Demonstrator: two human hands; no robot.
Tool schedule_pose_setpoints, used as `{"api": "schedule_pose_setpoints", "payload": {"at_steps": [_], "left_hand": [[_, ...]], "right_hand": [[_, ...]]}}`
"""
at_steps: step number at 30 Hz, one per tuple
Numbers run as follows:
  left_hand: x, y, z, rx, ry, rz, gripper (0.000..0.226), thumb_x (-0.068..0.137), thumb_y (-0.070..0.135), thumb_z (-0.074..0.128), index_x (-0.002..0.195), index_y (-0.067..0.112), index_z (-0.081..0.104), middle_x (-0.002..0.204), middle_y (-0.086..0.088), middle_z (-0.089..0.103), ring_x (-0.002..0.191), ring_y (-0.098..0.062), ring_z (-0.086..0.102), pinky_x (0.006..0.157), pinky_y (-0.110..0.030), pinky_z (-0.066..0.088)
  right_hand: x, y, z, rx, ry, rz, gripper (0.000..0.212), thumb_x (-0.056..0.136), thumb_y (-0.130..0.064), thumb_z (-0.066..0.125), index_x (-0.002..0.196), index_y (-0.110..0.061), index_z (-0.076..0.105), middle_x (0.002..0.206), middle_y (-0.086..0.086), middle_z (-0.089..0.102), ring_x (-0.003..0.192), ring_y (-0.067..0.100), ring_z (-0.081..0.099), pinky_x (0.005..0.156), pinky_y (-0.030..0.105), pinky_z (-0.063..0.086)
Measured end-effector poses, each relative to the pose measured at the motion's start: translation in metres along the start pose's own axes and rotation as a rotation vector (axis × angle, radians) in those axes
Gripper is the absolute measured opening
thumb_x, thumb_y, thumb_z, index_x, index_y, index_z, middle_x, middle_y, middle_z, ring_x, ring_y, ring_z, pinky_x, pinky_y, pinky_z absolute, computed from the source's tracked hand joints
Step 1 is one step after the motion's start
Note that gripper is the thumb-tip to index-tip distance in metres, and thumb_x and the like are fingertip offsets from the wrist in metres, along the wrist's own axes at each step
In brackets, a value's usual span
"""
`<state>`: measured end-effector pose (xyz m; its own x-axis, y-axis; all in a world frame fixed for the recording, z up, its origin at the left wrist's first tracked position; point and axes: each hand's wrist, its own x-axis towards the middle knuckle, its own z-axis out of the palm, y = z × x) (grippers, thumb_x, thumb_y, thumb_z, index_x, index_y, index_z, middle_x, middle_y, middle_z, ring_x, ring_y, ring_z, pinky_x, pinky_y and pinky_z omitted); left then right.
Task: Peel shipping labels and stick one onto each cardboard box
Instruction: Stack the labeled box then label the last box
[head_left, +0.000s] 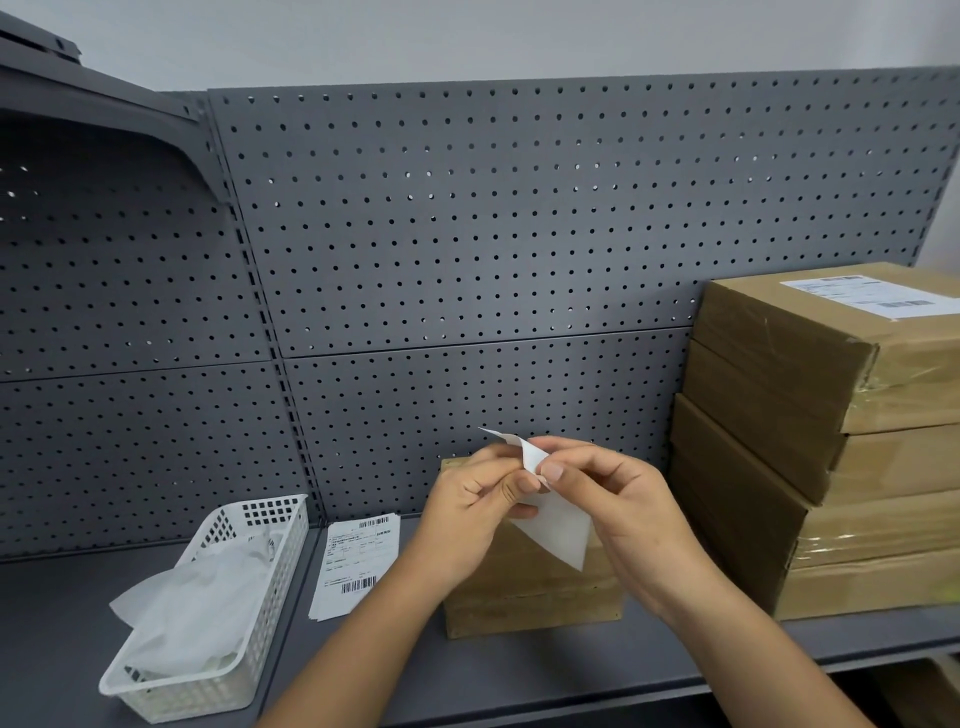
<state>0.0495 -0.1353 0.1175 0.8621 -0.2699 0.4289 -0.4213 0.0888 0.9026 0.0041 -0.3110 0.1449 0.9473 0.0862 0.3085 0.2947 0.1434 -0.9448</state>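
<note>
Both hands hold one white shipping label (558, 525) above a small cardboard box (530, 592) on the grey shelf. My left hand (478, 504) pinches the sheet near its top. My right hand (608, 499) pinches a curled corner that stands away from the rest of the sheet. A stack of printed labels (358, 561) lies flat on the shelf left of the small box. At the right stands a pile of several cardboard boxes (810, 467); the top box carries a stuck label (872, 296).
A white plastic basket (208, 613) with crumpled white backing paper sits at the front left. A grey pegboard wall (467, 234) closes the back. The shelf's front edge (649, 691) runs below my forearms.
</note>
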Motion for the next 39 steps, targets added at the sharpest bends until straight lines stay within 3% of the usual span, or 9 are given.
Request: {"api": "schedule_pose_setpoints", "payload": {"at_steps": [6, 13, 18, 23, 27, 29, 32, 36, 39], "left_hand": [[-0.002, 0.002, 0.0, -0.008, 0.029, -0.026, 0.036, 0.095, 0.028, 0.062, 0.109, 0.0, 0.079, 0.122, -0.002, 0.07, 0.106, -0.024, 0.073, 0.081, -0.036, 0.064], [-0.006, 0.001, 0.0, 0.01, 0.018, -0.033, 0.033, 0.097, 0.024, 0.061, 0.11, -0.002, 0.078, 0.116, -0.003, 0.07, 0.102, -0.013, 0.071, 0.081, -0.036, 0.064], [-0.01, 0.005, 0.006, 0.023, 0.03, -0.09, 0.033, 0.102, 0.029, 0.056, 0.113, 0.008, 0.079, 0.115, 0.0, 0.076, 0.108, -0.014, 0.073, 0.085, -0.036, 0.064], [-0.015, 0.018, 0.013, -0.022, -0.026, -0.169, 0.037, 0.099, 0.037, 0.057, 0.118, 0.012, 0.077, 0.116, -0.002, 0.078, 0.112, -0.013, 0.072, 0.09, -0.033, 0.062], [-0.017, 0.022, 0.017, 0.021, -0.002, -0.148, 0.023, 0.103, 0.025, 0.061, 0.111, 0.013, 0.08, 0.109, -0.003, 0.079, 0.107, -0.017, 0.073, 0.088, -0.028, 0.06], [-0.017, 0.021, 0.016, -0.017, -0.008, -0.17, 0.023, 0.105, 0.021, 0.059, 0.112, 0.012, 0.08, 0.11, -0.005, 0.079, 0.111, -0.022, 0.074, 0.093, -0.035, 0.061], [-0.017, 0.019, 0.014, -0.007, 0.002, -0.19, 0.024, 0.106, 0.019, 0.058, 0.115, 0.012, 0.079, 0.111, 0.0, 0.079, 0.11, -0.012, 0.073, 0.091, -0.033, 0.062], [-0.015, 0.015, 0.01, -0.01, 0.064, -0.185, 0.022, 0.105, 0.018, 0.06, 0.112, 0.012, 0.079, 0.113, 0.001, 0.079, 0.111, -0.015, 0.073, 0.092, -0.036, 0.063], [-0.013, 0.009, 0.002, -0.071, 0.21, -0.228, 0.019, 0.103, 0.015, 0.062, 0.106, 0.011, 0.081, 0.109, -0.004, 0.08, 0.109, -0.022, 0.074, 0.088, -0.032, 0.063]], "right_hand": [[-0.003, 0.005, 0.003, -0.228, 0.01, -0.119, 0.013, 0.096, -0.023, 0.07, 0.097, -0.015, 0.08, 0.125, -0.004, 0.073, 0.127, 0.013, 0.063, 0.11, 0.043, 0.049], [-0.006, 0.016, 0.006, -0.366, -0.005, -0.177, 0.019, 0.101, -0.035, 0.06, 0.1, -0.021, 0.074, 0.135, -0.015, 0.058, 0.137, 0.008, 0.052, 0.109, 0.035, 0.047], [-0.004, 0.031, 0.006, -0.506, 0.047, -0.24, 0.03, 0.104, -0.052, 0.044, 0.104, -0.028, 0.061, 0.137, -0.013, 0.053, 0.139, 0.015, 0.049, 0.11, 0.041, 0.046], [-0.002, 0.041, 0.005, -0.566, 0.029, -0.242, 0.023, 0.108, -0.042, 0.037, 0.105, -0.024, 0.053, 0.141, -0.008, 0.047, 0.144, 0.012, 0.042, 0.11, 0.042, 0.045], [0.003, 0.044, 0.002, -0.604, 0.025, -0.263, 0.02, 0.108, -0.04, 0.036, 0.106, -0.026, 0.05, 0.144, -0.011, 0.044, 0.144, 0.015, 0.041, 0.11, 0.045, 0.046], [0.006, 0.045, 0.002, -0.58, 0.028, -0.249, 0.024, 0.107, -0.047, 0.036, 0.105, -0.029, 0.051, 0.144, -0.014, 0.045, 0.141, 0.017, 0.047, 0.105, 0.049, 0.05], [0.008, 0.045, 0.003, -0.49, 0.065, -0.189, 0.03, 0.103, -0.054, 0.041, 0.105, -0.028, 0.056, 0.14, -0.013, 0.053, 0.131, 0.014, 0.056, 0.106, 0.049, 0.049], [0.008, 0.034, 0.004, -0.228, 0.083, -0.044, 0.027, 0.11, -0.038, 0.047, 0.115, -0.019, 0.064, 0.116, -0.019, 0.071, 0.113, 0.006, 0.065, 0.097, 0.029, 0.05], [0.016, 0.029, -0.005, 0.113, 0.119, 0.093, 0.023, 0.11, -0.025, 0.044, 0.107, -0.008, 0.06, 0.111, 0.001, 0.076, 0.105, 0.023, 0.068, 0.095, 0.036, 0.052]]}}
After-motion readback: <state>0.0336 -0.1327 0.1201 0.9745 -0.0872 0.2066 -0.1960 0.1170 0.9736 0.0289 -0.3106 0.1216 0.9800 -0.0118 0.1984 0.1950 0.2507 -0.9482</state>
